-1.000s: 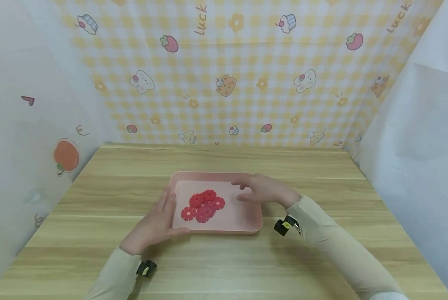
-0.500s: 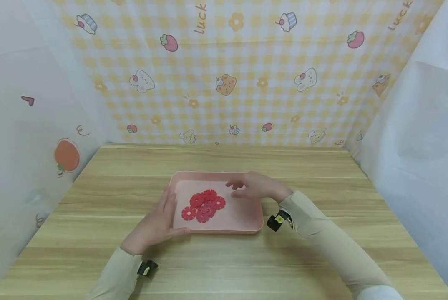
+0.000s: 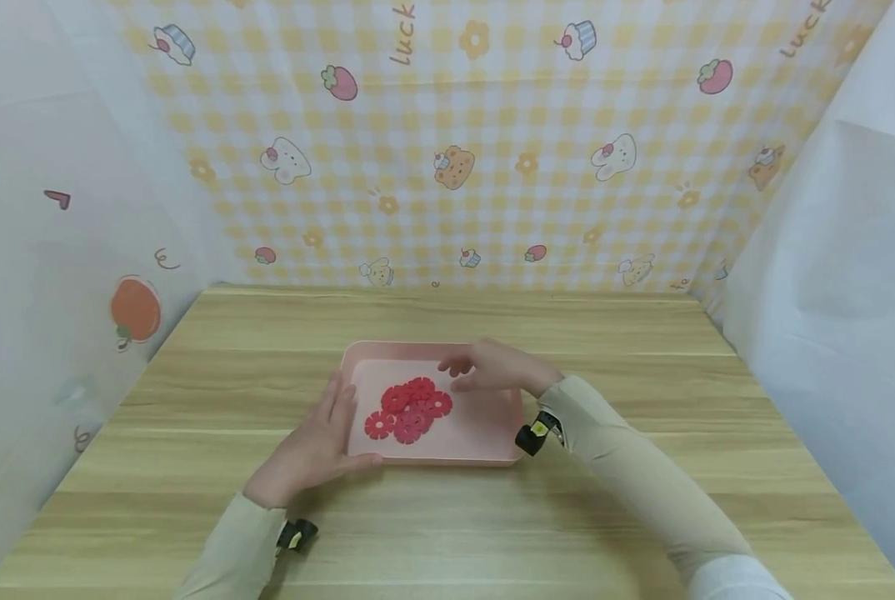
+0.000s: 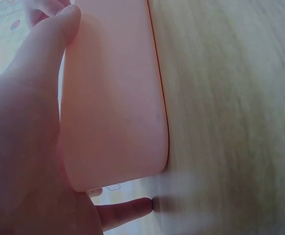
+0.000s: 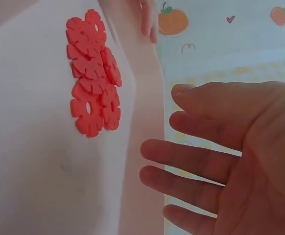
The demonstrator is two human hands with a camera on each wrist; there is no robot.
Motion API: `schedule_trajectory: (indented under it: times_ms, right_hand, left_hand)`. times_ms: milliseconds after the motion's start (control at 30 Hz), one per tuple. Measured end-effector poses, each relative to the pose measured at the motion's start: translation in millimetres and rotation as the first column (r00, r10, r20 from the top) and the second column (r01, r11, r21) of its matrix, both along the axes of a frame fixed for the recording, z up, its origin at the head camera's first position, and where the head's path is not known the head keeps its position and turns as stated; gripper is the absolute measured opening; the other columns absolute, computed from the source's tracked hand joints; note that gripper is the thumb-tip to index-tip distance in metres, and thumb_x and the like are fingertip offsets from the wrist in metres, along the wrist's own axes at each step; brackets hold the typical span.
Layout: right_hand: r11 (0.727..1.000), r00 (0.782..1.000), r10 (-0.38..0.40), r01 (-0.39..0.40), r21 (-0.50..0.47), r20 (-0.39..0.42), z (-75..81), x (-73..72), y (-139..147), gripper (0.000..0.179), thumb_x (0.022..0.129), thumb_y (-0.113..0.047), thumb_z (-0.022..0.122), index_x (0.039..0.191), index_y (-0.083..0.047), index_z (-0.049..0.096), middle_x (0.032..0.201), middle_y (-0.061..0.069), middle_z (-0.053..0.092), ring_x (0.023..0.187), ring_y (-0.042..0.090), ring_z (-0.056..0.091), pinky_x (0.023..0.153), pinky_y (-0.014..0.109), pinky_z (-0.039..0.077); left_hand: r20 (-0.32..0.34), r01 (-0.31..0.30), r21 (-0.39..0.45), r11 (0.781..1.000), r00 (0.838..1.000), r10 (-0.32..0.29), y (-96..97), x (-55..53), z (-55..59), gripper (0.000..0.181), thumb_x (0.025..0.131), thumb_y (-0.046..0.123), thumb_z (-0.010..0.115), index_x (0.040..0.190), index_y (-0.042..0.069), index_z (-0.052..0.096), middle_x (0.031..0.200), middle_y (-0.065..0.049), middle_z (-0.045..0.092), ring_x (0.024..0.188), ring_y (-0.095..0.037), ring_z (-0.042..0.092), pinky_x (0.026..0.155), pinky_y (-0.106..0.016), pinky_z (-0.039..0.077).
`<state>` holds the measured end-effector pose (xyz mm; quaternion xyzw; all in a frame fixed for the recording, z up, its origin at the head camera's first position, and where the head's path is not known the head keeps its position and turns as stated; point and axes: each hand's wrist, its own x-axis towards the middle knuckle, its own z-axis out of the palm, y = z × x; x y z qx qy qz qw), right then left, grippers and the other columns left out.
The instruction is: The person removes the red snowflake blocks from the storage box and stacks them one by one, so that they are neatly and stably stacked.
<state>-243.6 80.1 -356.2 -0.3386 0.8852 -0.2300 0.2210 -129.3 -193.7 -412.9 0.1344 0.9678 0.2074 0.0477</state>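
In the head view, a shallow pink tray stands on the table. A heap of red, flower-shaped notched discs lies left of its middle, and the right wrist view shows their slots and centre holes. My left hand rests against the tray's left front corner, thumb along the front rim and straight fingers along the left side. In the left wrist view a fingertip reaches down beside the tray's end. My right hand hovers over the tray's right back part, palm bare and fingers spread, to the right of the discs.
The wood-grain table extends around the tray. Behind it hangs a yellow checked cloth with cartoon prints, and white sheets close off both sides. A small black camera sits on my right wrist, with another on my left.
My right hand has moved left and slightly back over the tray, nearer the discs. The left hand, the tray and the discs have stayed in place.
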Motion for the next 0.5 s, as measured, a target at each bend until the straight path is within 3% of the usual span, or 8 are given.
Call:
schedule_trajectory:
  times_ms: [500]
  right_hand:
    - [0.999, 1.000, -0.013, 0.012, -0.044, -0.011, -11.9, -14.9, -16.5, 0.036, 0.088, -0.016, 0.069, 0.124, -0.012, 0.064, 0.118, 0.003, 0.066, 0.108, 0.018, 0.059, 0.095, 0.033, 0.049]
  left_hand:
    - [-0.034, 0.022, -0.015, 1.000, 0.999, -0.023, 0.8, 0.3, 1.6, 0.110, 0.071, 0.060, 0.073, 0.146, -0.006, 0.027, 0.156, -0.028, 0.008, 0.140, -0.047, 0.019, 0.098, -0.061, 0.042]
